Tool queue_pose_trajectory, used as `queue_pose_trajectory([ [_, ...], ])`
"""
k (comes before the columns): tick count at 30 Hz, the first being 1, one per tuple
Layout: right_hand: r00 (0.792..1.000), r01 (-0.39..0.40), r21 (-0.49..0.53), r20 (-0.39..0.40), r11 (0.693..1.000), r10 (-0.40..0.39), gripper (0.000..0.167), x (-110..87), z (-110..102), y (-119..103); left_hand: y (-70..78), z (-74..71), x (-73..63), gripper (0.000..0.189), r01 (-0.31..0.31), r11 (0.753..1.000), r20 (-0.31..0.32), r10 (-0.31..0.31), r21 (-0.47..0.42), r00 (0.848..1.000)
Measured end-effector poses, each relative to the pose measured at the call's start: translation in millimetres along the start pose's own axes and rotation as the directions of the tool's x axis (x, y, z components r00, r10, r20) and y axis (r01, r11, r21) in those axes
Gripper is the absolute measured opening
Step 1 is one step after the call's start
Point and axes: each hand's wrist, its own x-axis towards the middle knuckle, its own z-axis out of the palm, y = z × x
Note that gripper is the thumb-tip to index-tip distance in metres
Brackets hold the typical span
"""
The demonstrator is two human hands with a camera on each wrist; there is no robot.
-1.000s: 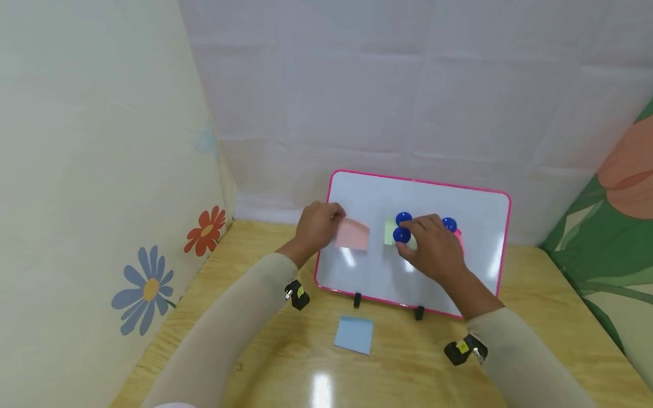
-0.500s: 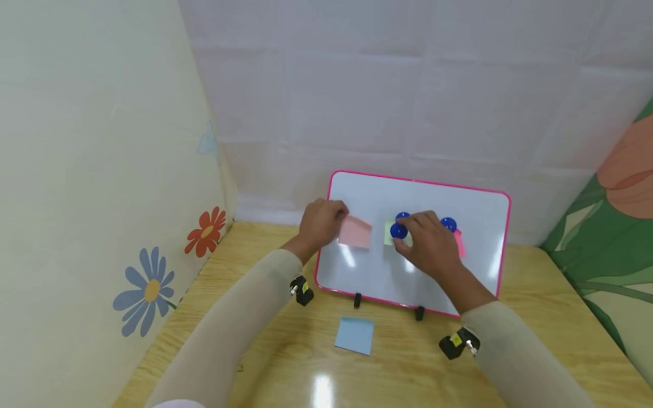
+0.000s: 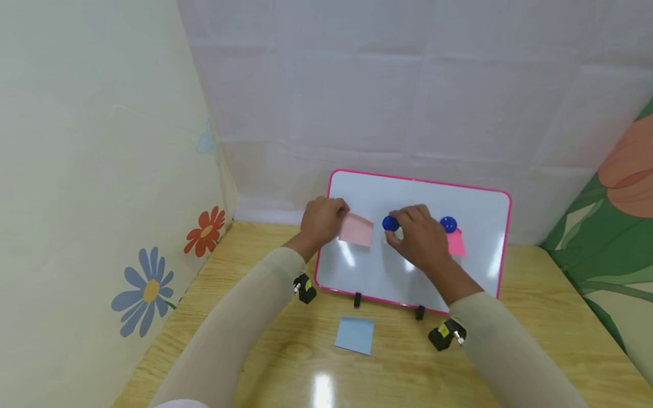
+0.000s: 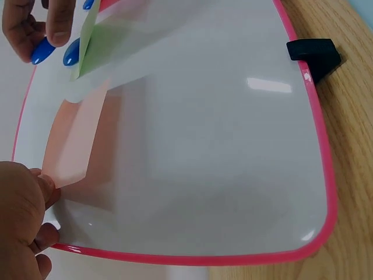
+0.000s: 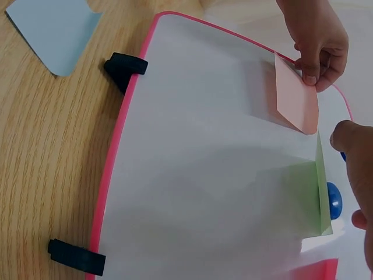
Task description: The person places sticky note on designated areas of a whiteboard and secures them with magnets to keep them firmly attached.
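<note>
My left hand (image 3: 321, 221) pinches the upper left corner of a peach sticky note (image 3: 357, 229) at the left part of a pink-framed whiteboard (image 3: 372, 277). The note's lower part stands off the board in the left wrist view. Between its thumb and fingers my right hand (image 3: 422, 233) pinches a round blue magnet (image 4: 43, 51), held off the board, just right of the peach note. Behind that hand a green sticky note (image 5: 322, 201) hangs under another blue magnet (image 5: 334, 200); the head view mostly hides both. Farther right, a third blue magnet (image 3: 448, 224) holds a hot pink note (image 3: 456, 243).
The whiteboard leans back on black feet (image 3: 420, 313) on a wooden table (image 3: 285, 362). A light blue sticky note (image 3: 354, 335) lies on the table in front. White cloth (image 3: 357, 102) hangs behind, and a flower-painted wall (image 3: 150, 290) stands at the left.
My right hand has carried the blue magnet leftward and slightly up, from in front of the green note toward the peach note. My left hand has shifted slightly right and up with the peach note.
</note>
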Motion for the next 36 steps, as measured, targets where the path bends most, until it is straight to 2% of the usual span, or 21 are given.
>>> queue_pose_trajectory([
  [11, 0.999, 0.033, -0.017, -0.025, 0.999, -0.034, 0.05, 18.1, 7.4, -9.7, 2.3, 2.8, 0.3, 0.019, 0.034, 0.999, 0.002, -0.034, 0.002, 0.999],
  [20, 1.0, 0.014, -0.04, 0.015, 0.999, -0.014, 0.053, 28.6, 12.4, -20.8, 4.4, 3.6, 1.4, 0.018, 0.053, 0.998, 0.015, -0.053, 0.024, 0.998],
  [36, 0.999, 0.032, -0.047, 0.019, 0.998, -0.031, 0.05, 33.5, 25.7, -28.6, 12.1, 1.8, -2.9, 0.018, 0.052, 0.998, -0.007, -0.052, 0.02, 0.999],
])
